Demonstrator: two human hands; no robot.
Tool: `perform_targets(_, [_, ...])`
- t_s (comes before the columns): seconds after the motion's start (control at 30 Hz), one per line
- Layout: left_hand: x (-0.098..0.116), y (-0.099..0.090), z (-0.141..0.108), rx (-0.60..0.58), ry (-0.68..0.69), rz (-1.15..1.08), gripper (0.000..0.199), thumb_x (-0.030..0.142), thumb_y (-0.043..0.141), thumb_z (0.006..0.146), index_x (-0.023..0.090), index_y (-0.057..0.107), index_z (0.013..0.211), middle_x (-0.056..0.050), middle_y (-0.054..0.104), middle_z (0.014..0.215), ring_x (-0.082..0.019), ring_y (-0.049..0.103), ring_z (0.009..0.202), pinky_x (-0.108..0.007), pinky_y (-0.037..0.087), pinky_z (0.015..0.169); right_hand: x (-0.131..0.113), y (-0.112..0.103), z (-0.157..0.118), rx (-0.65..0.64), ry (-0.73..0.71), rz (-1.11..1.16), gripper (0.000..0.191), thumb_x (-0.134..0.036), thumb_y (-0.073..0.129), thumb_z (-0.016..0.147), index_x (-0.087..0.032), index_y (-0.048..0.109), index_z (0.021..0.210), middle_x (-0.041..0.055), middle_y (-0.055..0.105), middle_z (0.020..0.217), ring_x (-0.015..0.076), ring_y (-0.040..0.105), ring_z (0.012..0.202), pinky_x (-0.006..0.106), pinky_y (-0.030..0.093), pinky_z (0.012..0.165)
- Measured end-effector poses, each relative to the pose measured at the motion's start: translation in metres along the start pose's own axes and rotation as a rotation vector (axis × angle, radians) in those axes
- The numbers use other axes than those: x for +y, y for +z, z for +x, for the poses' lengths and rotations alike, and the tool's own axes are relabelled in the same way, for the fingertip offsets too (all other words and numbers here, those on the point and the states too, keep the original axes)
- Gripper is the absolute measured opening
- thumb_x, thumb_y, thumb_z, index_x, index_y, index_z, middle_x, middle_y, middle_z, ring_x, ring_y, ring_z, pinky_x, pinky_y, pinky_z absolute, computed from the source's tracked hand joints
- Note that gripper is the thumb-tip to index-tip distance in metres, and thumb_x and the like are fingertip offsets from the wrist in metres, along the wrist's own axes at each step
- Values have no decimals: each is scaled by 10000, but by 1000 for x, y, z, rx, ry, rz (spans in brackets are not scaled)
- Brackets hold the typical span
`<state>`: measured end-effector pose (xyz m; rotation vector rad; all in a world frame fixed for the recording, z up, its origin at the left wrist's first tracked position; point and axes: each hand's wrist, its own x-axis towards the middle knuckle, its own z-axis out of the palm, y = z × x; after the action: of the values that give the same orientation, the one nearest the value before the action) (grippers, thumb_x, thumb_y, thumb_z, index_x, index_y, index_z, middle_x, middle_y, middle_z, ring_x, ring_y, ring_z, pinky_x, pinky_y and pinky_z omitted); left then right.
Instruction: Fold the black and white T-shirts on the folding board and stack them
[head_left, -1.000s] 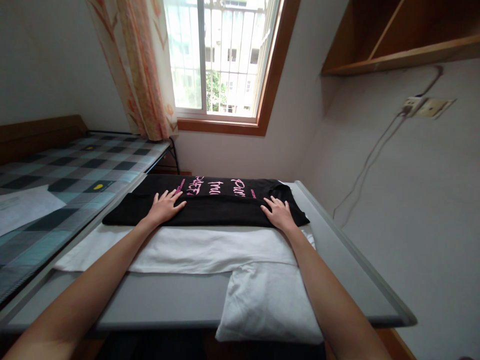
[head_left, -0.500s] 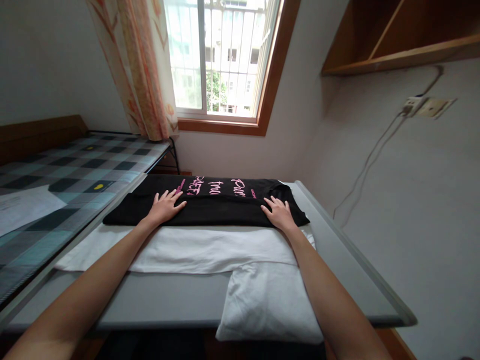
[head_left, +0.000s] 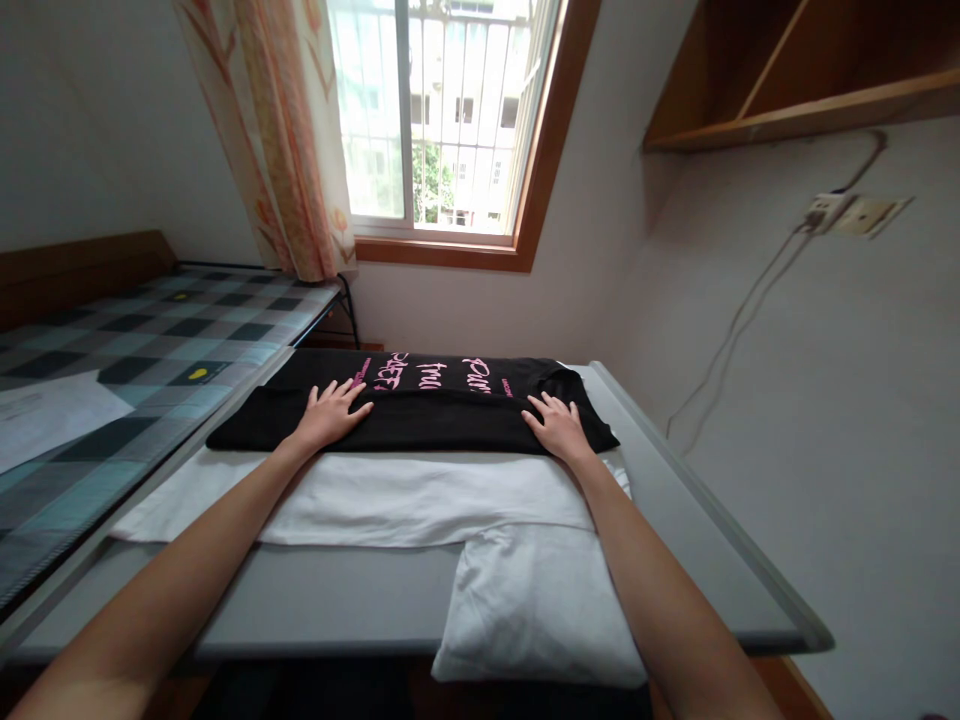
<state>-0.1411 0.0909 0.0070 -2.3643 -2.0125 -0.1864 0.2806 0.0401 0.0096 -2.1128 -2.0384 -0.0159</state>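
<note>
A black T-shirt (head_left: 442,420) with pink lettering lies sideways across the table, its near side folded over part of the print. My left hand (head_left: 331,412) rests flat on the folded strip toward the left, fingers spread. Toward the collar end, my right hand (head_left: 556,425) presses on the same strip, also with fingers apart. Under and in front of the black shirt is a white shirt (head_left: 397,500); its sleeve (head_left: 544,610) spreads toward me and hangs over the table's near edge. Both forearms cross above the white cloth.
The grey table (head_left: 337,600) has a raised rim on its right side. Left of it stands a bed with a checked mattress (head_left: 247,300) and a paper sheet (head_left: 56,410). A curtain (head_left: 292,150) hangs by the barred window; a cable (head_left: 727,340) runs down the right wall.
</note>
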Motion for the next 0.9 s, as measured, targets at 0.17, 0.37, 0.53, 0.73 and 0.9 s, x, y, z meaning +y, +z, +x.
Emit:
perform_targets(0.17, [0, 0, -1, 1, 3, 5, 653, 599, 292, 929, 249, 368, 1474, -75, 327, 1547, -325, 262, 1424, -565, 164, 1136, 0, 0, -1, 7, -4, 2, 521, -467, 359, 967, -221, 481, 1409, 127, 403, 1499, 249, 348, 1378, 522, 157, 1147])
perform_targets(0.37, [-2, 3, 1, 13, 5, 9, 644, 603, 296, 926, 265, 379, 1468, -70, 334, 1544, -322, 270, 1421, -563, 166, 1136, 0, 0, -1, 6, -5, -9, 518, -464, 356, 968, -226, 475, 1413, 122, 406, 1498, 247, 351, 1376, 523, 164, 1146])
perform_targets(0.53, [1, 0, 0, 4, 0, 6, 641, 600, 297, 927, 266, 379, 1468, -70, 330, 1546, -325, 267, 1423, -571, 163, 1135, 0, 0, 0, 0, -2, 1, 524, -468, 360, 966, -221, 474, 1414, 120, 388, 1510, 250, 344, 1380, 517, 155, 1150])
perform_targets(0.73, [5, -3, -2, 1, -12, -4, 636, 586, 305, 931, 250, 387, 1464, -77, 334, 1543, -331, 270, 1421, -574, 169, 1133, 1, 2, 1, 5, -2, 12, 515, -467, 382, 962, -227, 484, 1406, 114, 398, 1504, 254, 349, 1378, 517, 146, 1152])
perform_targets(0.9, [3, -1, -1, 15, -4, -8, 633, 585, 312, 929, 249, 397, 1459, -78, 337, 1542, -332, 280, 1416, -575, 170, 1133, 3, 4, 2, 10, -7, 3, 516, -477, 380, 961, -229, 491, 1400, 112, 407, 1498, 250, 356, 1373, 519, 153, 1150])
